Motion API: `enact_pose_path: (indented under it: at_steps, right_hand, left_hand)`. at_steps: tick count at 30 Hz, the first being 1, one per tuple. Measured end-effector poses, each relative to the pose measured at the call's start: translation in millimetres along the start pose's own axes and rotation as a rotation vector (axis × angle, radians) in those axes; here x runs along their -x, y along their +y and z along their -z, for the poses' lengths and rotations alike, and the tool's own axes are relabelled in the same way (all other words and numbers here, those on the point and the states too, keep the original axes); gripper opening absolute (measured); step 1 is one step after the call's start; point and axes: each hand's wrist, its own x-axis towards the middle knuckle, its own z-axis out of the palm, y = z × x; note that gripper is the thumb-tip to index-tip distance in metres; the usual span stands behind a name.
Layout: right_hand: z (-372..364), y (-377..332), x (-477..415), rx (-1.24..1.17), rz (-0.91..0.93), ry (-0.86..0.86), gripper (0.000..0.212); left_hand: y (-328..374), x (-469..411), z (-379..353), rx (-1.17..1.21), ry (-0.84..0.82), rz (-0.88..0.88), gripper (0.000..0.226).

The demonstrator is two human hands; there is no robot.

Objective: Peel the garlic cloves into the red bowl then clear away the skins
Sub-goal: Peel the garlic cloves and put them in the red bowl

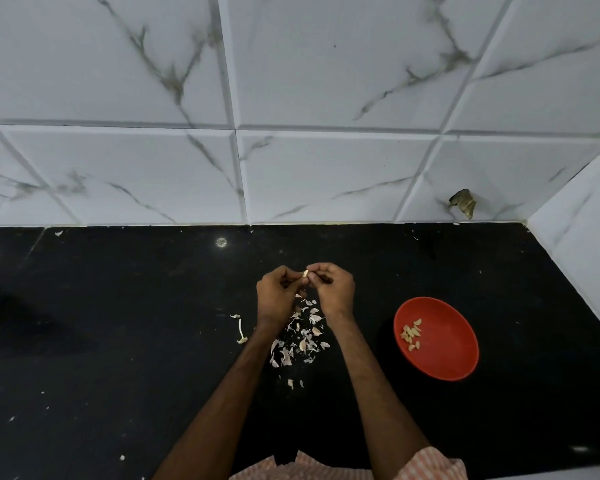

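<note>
A black worktop [118, 341] runs along a white tiled wall [326, 168]. Above the worktop, the left hand [278, 292] and the right hand [333, 289] meet. Each grip pinches the same small garlic clove [305, 274]. A pile of dry skins [302, 337] lies under the hands. The red bowl [444, 355] sits to the right, well apart, with peeled cloves [411, 336] inside.

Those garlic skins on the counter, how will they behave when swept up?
Probably light and floppy: the garlic skins are thin, curled flakes. They lie scattered in many small bits on the black counter, so they'd likely drift or scatter when pushed fast. Pinching single flakes looks fiddly; sweeping seems easier.
</note>
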Motion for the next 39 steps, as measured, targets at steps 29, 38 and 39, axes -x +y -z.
enact_pose_path:
  at_steps: [29, 38, 39]
  right_hand:
    - [6.9, -12.1, 9.4, 0.618, 0.294, -0.110, 0.025]
    - [8.0, -9.6, 4.5, 0.604, 0.334, -0.179, 0.022]
    - [8.3, -8.3, 3.5, 0.587, 0.317, -0.188, 0.023]
  left_hand:
    - [-5.7, -1.9, 6.9, -0.013, -0.177, 0.061, 0.012]
    - [-12.5, -6.1, 10.4, 0.059, -0.168, 0.137, 0.013]
    - [-13.3, -5.8, 11.2, 0.089, -0.179, 0.143, 0.014]
